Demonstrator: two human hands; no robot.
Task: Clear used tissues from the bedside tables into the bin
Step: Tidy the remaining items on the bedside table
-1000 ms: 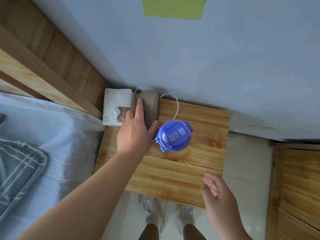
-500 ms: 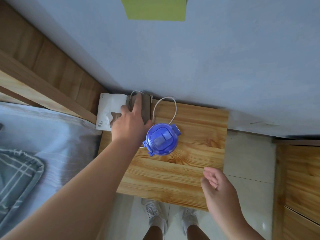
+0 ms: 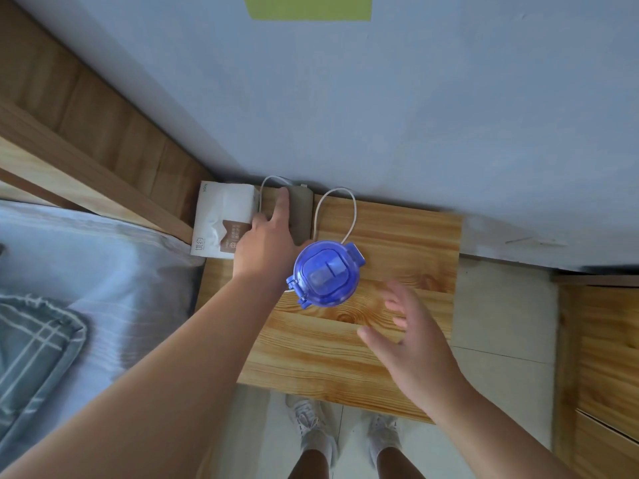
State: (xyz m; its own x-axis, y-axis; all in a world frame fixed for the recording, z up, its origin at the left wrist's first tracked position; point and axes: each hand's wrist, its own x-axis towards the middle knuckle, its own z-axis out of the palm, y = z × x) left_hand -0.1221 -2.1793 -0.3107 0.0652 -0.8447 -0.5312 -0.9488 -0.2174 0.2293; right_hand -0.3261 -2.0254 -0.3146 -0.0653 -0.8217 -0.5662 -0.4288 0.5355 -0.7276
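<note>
Left hand (image 3: 266, 245), index straight, rests on grey block (image 3: 301, 216) at bedside table's (image 3: 397, 233) back-left corner beside tissue pack (image 3: 221, 212), nearer than spread, empty right hand (image 3: 411, 340); no loose tissue visible.

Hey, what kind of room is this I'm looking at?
Most likely a bedroom, perhaps a dorm room. A wooden bedside table stands against the wall beside a bed with a wooden headboard. A tissue pack and a blue water bottle sit on the table.
</note>
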